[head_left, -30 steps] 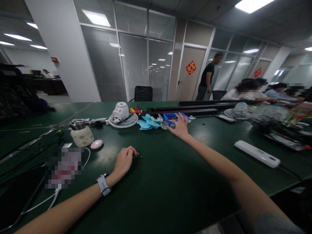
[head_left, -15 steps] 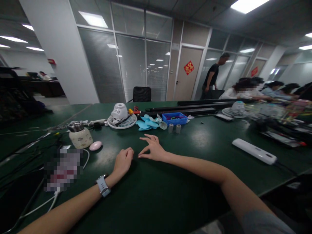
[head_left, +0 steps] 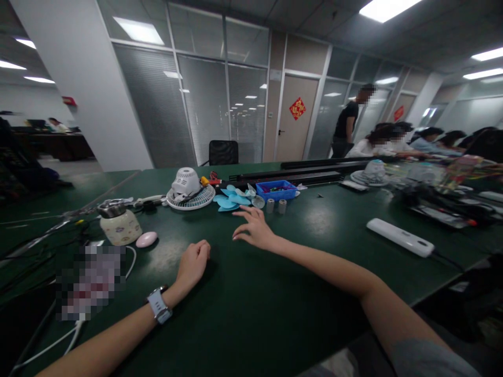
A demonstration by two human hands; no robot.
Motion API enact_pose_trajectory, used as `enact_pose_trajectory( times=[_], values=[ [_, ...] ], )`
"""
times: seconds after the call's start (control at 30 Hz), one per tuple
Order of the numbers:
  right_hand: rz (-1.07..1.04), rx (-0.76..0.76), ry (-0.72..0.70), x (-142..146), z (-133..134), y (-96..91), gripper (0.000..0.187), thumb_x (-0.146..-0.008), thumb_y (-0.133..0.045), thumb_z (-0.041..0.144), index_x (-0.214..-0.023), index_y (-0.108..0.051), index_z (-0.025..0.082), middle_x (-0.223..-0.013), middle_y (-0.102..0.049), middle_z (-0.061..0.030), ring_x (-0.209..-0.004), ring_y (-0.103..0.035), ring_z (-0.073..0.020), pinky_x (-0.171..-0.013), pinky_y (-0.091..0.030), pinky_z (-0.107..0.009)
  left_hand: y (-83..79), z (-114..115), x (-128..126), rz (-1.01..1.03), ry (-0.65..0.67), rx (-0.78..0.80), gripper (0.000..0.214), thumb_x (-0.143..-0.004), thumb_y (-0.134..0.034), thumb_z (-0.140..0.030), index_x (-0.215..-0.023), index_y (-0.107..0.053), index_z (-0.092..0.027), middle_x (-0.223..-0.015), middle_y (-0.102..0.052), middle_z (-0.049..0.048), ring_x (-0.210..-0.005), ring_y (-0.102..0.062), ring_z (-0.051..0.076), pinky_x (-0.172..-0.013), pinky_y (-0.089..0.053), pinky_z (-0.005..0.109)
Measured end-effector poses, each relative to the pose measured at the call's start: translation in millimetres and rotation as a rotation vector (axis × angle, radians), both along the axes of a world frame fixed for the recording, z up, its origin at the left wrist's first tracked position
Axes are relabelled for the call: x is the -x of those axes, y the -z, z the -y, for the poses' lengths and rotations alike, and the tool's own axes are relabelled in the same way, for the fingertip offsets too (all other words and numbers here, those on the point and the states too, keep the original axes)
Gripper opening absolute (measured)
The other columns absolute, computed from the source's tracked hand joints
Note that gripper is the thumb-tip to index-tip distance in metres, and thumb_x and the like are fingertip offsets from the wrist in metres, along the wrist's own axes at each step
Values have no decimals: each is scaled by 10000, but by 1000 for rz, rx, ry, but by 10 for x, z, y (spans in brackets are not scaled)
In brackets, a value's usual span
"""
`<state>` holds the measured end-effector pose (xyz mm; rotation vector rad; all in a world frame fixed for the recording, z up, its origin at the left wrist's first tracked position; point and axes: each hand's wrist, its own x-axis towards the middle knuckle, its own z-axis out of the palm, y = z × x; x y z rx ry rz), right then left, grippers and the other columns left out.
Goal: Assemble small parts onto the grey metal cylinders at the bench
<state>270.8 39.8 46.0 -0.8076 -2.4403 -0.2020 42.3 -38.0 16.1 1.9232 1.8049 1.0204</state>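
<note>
My left hand (head_left: 193,263) rests on the green table (head_left: 236,303) with its fingers curled closed. Nothing shows in it, though the underside of the fingers is hidden. A watch with a pale band (head_left: 160,306) is on that wrist. My right hand (head_left: 255,229) hovers over the tabletop, thumb and fingers apart, holding nothing. Just beyond its fingertips lie light-blue fan blades (head_left: 231,198) and two small metal cylinders (head_left: 276,206). A blue tray (head_left: 277,191) with small parts stands behind the cylinders. Further left sits a white fan motor housing (head_left: 186,181) on a round grille (head_left: 192,201).
A cream jar (head_left: 121,226), a pink oval object (head_left: 146,240) and a blurred-out item with a white cable (head_left: 92,283) are at left. A white power strip (head_left: 400,237) lies at right. Long black bars (head_left: 306,175) line the back. People sit at far right; one stands.
My right hand has drawn away from my left hand, to the right and slightly forward, and its fingers have relaxed. My left hand stays curled on the table. The view has shifted a little.
</note>
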Motion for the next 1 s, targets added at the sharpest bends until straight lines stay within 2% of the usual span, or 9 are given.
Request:
enact_pose_trajectory(
  times=[0.13, 0.2, 0.27, 0.47, 0.67, 1.0],
  values=[
    [-160, -100, 404, -527, -579, -272, 141, -844, -647, 380, -859, -767, 306, -1320, -542, -51, -1352, -293, -313, -1046, -229, -524, -17, 7, -7, -6, 5, 6, 324, -826, -307, -351, -572, -463, -225, -574, -537, -10, -656, -543, 186, -598, -355, 266],
    [-137, -102, 536, -760, -838, -320, 157, -855, -632, 361, -851, -772, 290, -1287, -560, -69, -1337, -305, -315, -1045, -227, -511, -25, 9, -13, -10, -1, 10, 320, -823, -309, -347, -574, -467, -223, -582, -547, -7, -663, -548, 188, -603, -357, 269],
    [-88, -82, 600, -913, -1012, -300, 161, -856, -628, 342, -849, -775, 276, -1269, -574, -83, -1326, -316, -315, -1047, -220, -502, -25, 7, -15, -14, 1, 16, 322, -826, -308, -343, -574, -469, -222, -583, -549, -5, -674, -553, 192, -610, -360, 271],
    [-61, -52, 644, -987, -1162, -164, 181, -848, -624, 372, -855, -774, 272, -1271, -578, -91, -1308, -329, -314, -1031, -226, -498, 0, -7, -10, -30, 25, 13, 341, -848, -296, -346, -595, -488, -222, -608, -566, -1, -705, -572, 198, -635, -382, 280],
    [-89, -92, 631, -957, -1214, -143, 209, -867, -594, 390, -870, -771, 279, -1231, -598, -78, -1285, -347, -307, -1008, -245, -481, -19, 0, -16, -31, 20, 18, 339, -842, -304, -353, -597, -497, -222, -624, -588, 2, -716, -581, 201, -642, -389, 284],
    [-121, -4, 650, -897, -1223, -100, 198, -851, -622, 392, -833, -773, 264, -1150, -636, -90, -1217, -395, -306, -975, -280, -477, -27, 5, -22, -19, 20, 19, 325, -830, -313, -343, -590, -494, -222, -613, -577, 1, -715, -573, 201, -638, -380, 281]
  ],
)
